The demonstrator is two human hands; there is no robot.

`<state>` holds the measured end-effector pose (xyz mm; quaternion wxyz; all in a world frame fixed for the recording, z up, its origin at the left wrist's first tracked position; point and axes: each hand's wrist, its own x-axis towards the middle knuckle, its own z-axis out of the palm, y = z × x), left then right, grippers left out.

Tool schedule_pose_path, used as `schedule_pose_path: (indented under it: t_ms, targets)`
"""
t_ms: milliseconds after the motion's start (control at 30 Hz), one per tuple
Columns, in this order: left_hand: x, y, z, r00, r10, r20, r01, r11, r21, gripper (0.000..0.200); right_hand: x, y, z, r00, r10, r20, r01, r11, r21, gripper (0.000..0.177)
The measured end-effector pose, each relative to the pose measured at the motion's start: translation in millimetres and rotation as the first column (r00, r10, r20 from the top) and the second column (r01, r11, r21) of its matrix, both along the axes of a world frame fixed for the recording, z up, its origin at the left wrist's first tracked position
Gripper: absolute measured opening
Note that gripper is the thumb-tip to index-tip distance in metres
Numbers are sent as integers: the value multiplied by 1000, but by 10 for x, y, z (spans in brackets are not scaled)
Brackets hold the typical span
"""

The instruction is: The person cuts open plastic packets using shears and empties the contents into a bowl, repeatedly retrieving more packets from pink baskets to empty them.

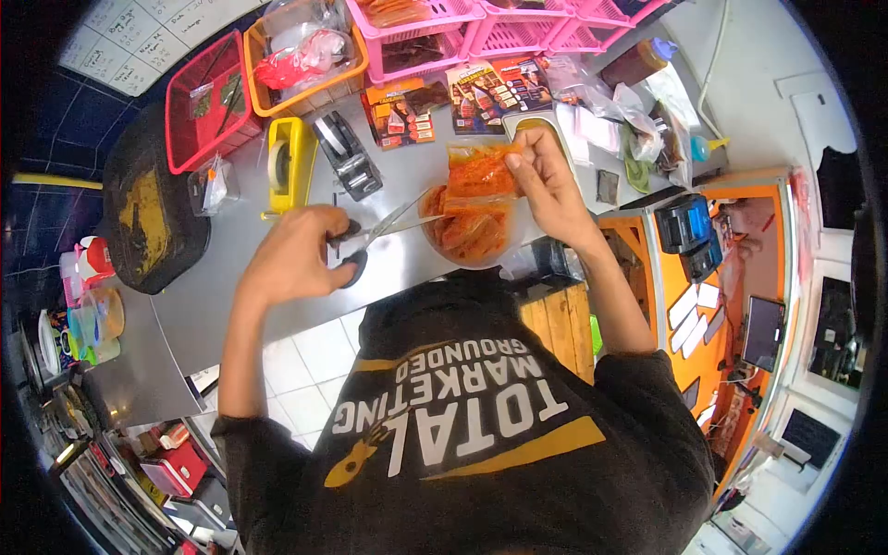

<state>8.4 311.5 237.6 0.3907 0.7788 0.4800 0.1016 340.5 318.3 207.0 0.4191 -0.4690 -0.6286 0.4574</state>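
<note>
My left hand (296, 254) has its fingers through the dark handles of a pair of scissors (381, 231). The scissor blades are spread apart and point right, their tips overlapping the edge of an orange-red sachet strip. My right hand (550, 180) pinches the upper right corner of this clear sachet strip (479, 174), which is filled with orange-red contents. Under it stands a round clear tub (432, 242) with more orange-red sachets inside. The strip's lower part overlaps the tub in this view.
A yellow tape dispenser (299, 166) and a black one (348, 157) stand on the metal counter (370, 268). Behind them are a red basket (199, 120), an orange basket (262, 102), menu leaflets (400, 116) and pink racks (416, 35). A metal container (560, 134) sits behind my right hand.
</note>
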Motion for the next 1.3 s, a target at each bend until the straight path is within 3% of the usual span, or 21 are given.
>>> schedule_pose_path:
  t_ms: [33, 67, 167, 367, 867, 967, 1067, 1200, 1300]
  targets:
    - [17, 59, 52, 997, -71, -39, 73, 996, 51, 32, -35, 4, 36, 995, 11, -97, -11, 1000, -1, 12]
    - [69, 112, 160, 995, -81, -61, 80, 997, -18, 31, -52, 8, 46, 995, 14, -100, -14, 1000, 1, 12]
    - [154, 276, 220, 971, -203, -127, 203, 979, -17, 31, -98, 26, 75, 995, 32, -98, -35, 999, -28, 14]
    - [283, 404, 287, 957, -269, -106, 271, 962, 10, 30, -230, 26, 112, 993, -3, -119, 12, 997, 70, 10]
    - [327, 515, 233, 941, -321, -109, 329, 942, 65, 31, -292, 52, 80, 993, -68, -95, 74, 995, 62, 8]
    - [325, 542, 235, 933, -340, -116, 347, 937, 48, 32, -309, 74, 28, 991, -99, -86, 109, 986, 123, 8]
    - [321, 541, 197, 938, -339, -71, 344, 936, 72, 35, -340, 52, 127, 986, -79, -144, 91, 993, 76, 7]
    - [371, 514, 265, 913, -385, -136, 397, 915, 75, 27, -324, 59, 105, 996, -69, -49, 75, 990, 117, 6]
    - [378, 509, 219, 925, -372, -78, 380, 905, 193, 28, -314, 76, 47, 997, -70, -9, 71, 987, 145, 6]
